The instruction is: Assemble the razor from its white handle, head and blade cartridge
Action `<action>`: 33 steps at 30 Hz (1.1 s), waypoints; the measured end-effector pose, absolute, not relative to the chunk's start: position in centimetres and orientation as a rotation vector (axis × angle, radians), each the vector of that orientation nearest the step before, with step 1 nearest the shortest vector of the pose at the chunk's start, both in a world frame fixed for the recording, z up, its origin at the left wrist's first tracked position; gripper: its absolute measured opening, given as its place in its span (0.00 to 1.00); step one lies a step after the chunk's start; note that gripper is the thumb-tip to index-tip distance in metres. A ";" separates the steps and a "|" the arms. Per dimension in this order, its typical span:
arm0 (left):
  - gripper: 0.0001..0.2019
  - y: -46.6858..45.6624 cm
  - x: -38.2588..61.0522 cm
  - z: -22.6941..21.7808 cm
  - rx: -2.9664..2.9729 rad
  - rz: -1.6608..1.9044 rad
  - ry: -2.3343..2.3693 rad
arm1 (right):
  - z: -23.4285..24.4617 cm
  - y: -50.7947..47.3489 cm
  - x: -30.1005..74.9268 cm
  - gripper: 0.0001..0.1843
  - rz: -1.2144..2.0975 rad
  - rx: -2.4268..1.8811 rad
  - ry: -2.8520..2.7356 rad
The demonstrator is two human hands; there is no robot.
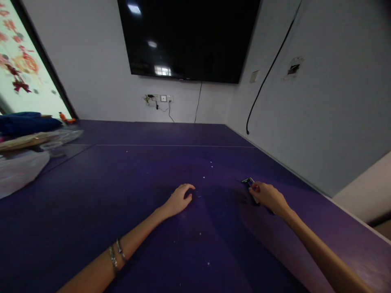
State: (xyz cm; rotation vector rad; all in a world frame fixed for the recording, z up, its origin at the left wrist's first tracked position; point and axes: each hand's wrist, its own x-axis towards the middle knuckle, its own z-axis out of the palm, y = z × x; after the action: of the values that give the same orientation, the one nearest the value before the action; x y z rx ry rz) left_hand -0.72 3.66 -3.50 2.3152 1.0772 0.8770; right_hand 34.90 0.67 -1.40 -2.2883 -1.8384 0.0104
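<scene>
My left hand (179, 200) hovers at or rests on the purple tabletop (146, 244), fingers curved and thumb apart, with nothing between them. Two bracelets (117, 253) circle that forearm. To the right, my right hand (270, 197) is closed, its thumb and fingers pinched at a small dark object (254, 200) with a light, greenish end (248, 180). Its kind cannot be made out, since the fingers cover part of it. Tiny white bits (204, 177) lie scattered on the surface between and around the hands.
At the left edge are a dark blue cloth bundle (27, 123), a white plastic bag (21, 171) and a small orange item (65, 118). A black cable (269, 69) hangs along the right wall. A large screen (189, 36) is mounted above wall sockets (163, 98).
</scene>
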 end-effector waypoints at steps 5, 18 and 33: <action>0.14 4.7 -3.8 -3.7 2.294 0.896 1.229 | -2.3 1.1 31.2 0.13 0.059 -1.901 -2.090; 0.14 8.2 -11.5 -6.4 2.461 0.747 1.589 | -8.7 1.9 25.6 0.23 -0.178 -1.602 -2.223; 0.19 8.1 -11.6 -7.0 2.671 0.535 1.633 | -8.5 1.4 25.3 0.23 -0.171 -1.622 -2.186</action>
State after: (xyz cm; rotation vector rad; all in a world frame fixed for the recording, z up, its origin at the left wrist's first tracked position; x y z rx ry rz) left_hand -11.62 8.08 -6.99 2.6713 1.6333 0.5348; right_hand 25.27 1.36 -8.47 -1.6222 -2.1863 -0.1714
